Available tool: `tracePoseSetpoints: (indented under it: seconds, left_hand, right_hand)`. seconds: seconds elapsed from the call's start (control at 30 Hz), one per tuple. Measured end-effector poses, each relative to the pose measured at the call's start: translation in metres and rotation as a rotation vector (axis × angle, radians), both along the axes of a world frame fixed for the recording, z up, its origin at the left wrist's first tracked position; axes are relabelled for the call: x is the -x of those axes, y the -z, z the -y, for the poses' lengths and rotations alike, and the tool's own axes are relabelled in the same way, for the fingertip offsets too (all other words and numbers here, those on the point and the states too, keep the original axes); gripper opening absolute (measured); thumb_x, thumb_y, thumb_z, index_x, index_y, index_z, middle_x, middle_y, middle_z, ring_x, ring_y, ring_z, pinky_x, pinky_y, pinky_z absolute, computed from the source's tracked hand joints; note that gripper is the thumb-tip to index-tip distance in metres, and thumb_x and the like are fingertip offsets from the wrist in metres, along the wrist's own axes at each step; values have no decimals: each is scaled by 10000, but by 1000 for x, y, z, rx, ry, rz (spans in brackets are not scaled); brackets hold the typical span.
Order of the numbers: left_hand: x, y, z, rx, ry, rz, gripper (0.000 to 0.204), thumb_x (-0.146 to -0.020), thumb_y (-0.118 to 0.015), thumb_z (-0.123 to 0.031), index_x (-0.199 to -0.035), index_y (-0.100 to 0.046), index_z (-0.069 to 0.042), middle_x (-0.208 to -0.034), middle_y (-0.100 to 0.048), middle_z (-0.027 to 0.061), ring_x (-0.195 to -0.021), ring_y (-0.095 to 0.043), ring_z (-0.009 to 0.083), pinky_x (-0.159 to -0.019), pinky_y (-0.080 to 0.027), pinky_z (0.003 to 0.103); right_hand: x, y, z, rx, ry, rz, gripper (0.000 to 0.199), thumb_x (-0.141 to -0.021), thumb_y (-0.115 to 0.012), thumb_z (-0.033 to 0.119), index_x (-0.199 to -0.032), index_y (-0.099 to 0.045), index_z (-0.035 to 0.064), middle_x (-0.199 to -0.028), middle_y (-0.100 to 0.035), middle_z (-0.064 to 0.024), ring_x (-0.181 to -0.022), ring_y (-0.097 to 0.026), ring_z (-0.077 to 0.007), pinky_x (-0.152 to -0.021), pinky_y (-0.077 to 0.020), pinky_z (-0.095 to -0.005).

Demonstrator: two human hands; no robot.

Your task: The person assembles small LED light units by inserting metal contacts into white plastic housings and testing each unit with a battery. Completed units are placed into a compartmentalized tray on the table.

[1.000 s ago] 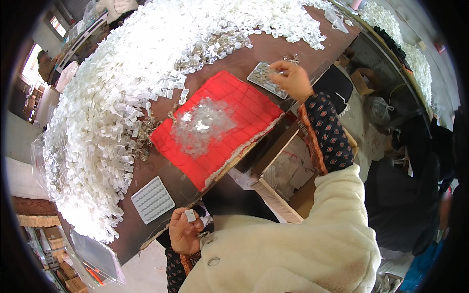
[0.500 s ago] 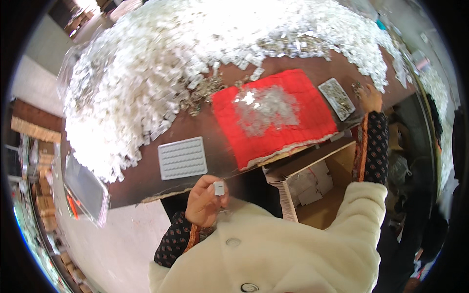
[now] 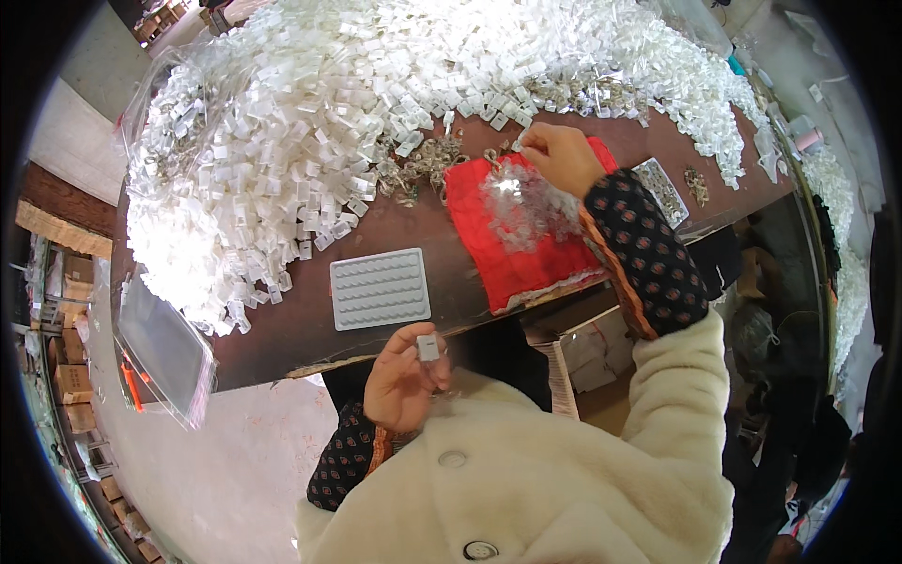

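Close to my body, my left hand (image 3: 398,383) pinches a small white plastic piece (image 3: 427,347) with a dark slot in its face. My right hand (image 3: 564,158) is over the far edge of a red cloth (image 3: 484,275), its fingers drawn together at the tips. Whatever they hold is too small to make out. Small clear pieces (image 3: 521,218) are scattered across the cloth. Loose metal parts (image 3: 427,162) lie left of the cloth's far corner. Partly behind my right sleeve is a white tray (image 3: 678,222) of small metal parts.
A large heap of white plastic pieces (image 3: 301,141) spreads over the far and left side of the brown table (image 3: 282,350). A ridged white tray (image 3: 380,289) lies left of the cloth. Below the table edge stands an open cardboard box (image 3: 601,399). Clear plastic bags (image 3: 169,343) hang at left.
My right hand has moved left from beside the tray of metal parts to the cloth's far edge. The left hand still holds the white piece.
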State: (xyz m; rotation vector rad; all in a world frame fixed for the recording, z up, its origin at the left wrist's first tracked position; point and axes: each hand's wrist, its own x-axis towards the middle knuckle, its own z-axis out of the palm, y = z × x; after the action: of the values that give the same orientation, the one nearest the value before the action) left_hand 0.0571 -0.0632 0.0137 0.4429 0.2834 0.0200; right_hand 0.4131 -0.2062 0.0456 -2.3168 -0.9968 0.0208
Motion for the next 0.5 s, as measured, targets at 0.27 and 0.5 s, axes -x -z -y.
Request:
tracePoseSetpoints:
  seconds: [0.27,0.5]
  left_hand:
    - [15,0,-22,-36,-42,-59,346,-906,-577,-157,-1226,-507,-45,-1078,-574,112,-792,-567,184,-641,-457,305]
    - [13,-3,-31,-21,-69,-13,270,-905,-580,-183,-1097,-537,2,-964,-588,106,-728,-544,176,-627,-444,281]
  right_hand:
    - [-25,38,-49,305,296,179,269,-749,-702,323,-864,-684,81,-873,-679,-156,-866,-652,-350,-749,-513,-441]
    - [-31,47,-36,151,158,208,164,-751,-675,185,-841,-655,51,-842,-673,-173,-831,-643,-366,-742,-510,-452]
